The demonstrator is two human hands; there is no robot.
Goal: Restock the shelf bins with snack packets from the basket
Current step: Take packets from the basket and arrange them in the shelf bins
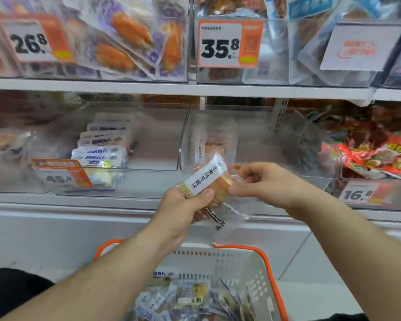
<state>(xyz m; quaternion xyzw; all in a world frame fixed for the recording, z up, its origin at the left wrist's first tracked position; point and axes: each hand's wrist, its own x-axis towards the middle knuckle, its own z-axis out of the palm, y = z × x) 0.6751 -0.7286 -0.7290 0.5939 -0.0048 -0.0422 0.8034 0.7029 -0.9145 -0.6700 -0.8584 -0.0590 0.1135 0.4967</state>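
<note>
A packet (pixel 214 188) is gripped by both hands above the basket (pixel 262 272): the left hand (pixel 183 209) is curled round its lower end, and its upper edge is pinched by the right hand (pixel 262 181). The packet's lower part is partly hidden by the left thumb. Its white label carries Chinese writing, too small to read surely. Behind the packet a clear bin (pixel 252 140) is seen, its contents blurred. Left of it, a tag (pixel 60 174) reads 45.8; the tag (pixel 227 44) above reads 35.8.
</note>
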